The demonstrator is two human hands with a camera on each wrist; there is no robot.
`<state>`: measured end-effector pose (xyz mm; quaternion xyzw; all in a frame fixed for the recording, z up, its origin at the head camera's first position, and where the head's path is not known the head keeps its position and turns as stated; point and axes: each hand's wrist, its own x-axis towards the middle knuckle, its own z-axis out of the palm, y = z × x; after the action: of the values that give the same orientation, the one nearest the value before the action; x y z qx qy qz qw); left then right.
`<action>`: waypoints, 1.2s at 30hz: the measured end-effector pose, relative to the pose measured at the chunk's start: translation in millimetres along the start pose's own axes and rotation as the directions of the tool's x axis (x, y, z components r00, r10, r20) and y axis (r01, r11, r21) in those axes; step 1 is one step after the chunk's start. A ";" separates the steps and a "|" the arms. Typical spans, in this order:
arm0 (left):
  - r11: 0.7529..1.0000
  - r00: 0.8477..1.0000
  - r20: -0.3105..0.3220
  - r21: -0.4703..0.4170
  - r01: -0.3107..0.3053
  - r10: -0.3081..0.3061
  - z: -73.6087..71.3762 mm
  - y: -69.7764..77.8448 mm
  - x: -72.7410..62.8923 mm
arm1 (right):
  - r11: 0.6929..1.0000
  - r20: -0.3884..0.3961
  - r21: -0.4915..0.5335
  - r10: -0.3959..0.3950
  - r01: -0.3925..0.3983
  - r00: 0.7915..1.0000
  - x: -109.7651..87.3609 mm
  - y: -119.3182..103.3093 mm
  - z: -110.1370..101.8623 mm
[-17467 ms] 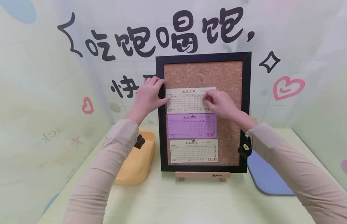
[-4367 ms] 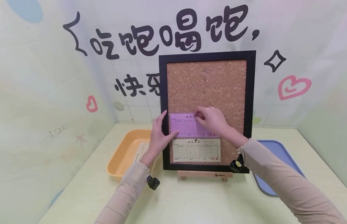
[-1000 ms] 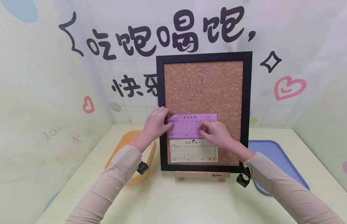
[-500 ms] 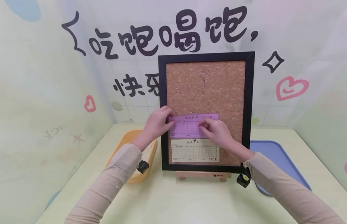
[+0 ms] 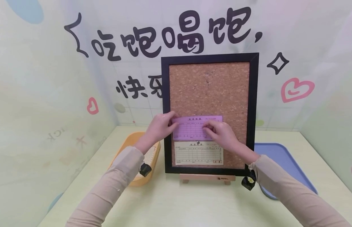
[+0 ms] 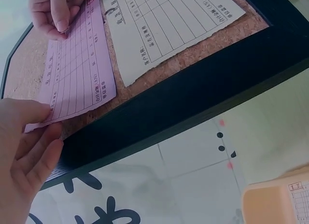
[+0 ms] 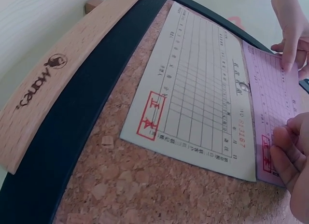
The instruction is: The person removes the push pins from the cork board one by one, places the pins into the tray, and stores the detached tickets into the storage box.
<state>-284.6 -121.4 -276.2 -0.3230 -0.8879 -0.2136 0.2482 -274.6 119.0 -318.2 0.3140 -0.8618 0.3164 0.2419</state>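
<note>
In the head view a purple receipt (image 5: 190, 130) lies against a black-framed corkboard (image 5: 215, 91). My left hand (image 5: 161, 126) pinches its left end; the left wrist view shows the thumb in front of the paper and the other fingers (image 6: 43, 156) behind. My right hand (image 5: 222, 134) covers the receipt's lower right part, fingertips curled together at its face. I cannot tell whether a pin is between them. Just below hangs a cream receipt (image 5: 193, 154), fixed at its top by a metal pushpin (image 5: 198, 142).
The board leans on a small wooden easel (image 5: 205, 177) on the table. An orange tray (image 5: 127, 142) with a cream receipt (image 5: 151, 156) in it is at left, partly behind my left arm. A blue tray (image 5: 281, 157) is at right, overlapped by my right sleeve.
The upper cream receipt from the oldest frame is off the board. The pushpin at the purple receipt's top is gone. My left hand has moved up to that receipt's left end.
</note>
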 end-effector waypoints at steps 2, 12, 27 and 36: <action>1.000 1.000 -0.010 -0.010 -0.002 0.002 1.1 0.0 0.7 | 1.000 0.001 -0.014 -0.007 0.007 1.000 0.6 -1.0 -0.1; 1.000 1.000 -0.018 -0.030 0.007 -0.008 -1.2 2.9 2.0 | 0.999 0.059 0.028 0.041 -0.043 0.997 -2.9 -5.0 -4.1; 0.986 0.996 -0.062 -0.161 0.048 -0.059 -15.1 0.4 -3.9 | 0.989 0.086 0.119 0.075 -0.085 0.993 -23.7 -1.5 -12.7; 0.976 0.987 -0.105 -0.191 0.101 -0.123 -27.8 -10.9 -22.9 | 1.000 0.049 -0.015 0.024 -0.023 0.999 -45.0 13.9 -33.0</action>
<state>-268.3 -154.7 -270.1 -0.2811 -0.8651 -0.3274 0.2557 -246.2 167.9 -328.9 0.3099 -0.8734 0.3051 0.2193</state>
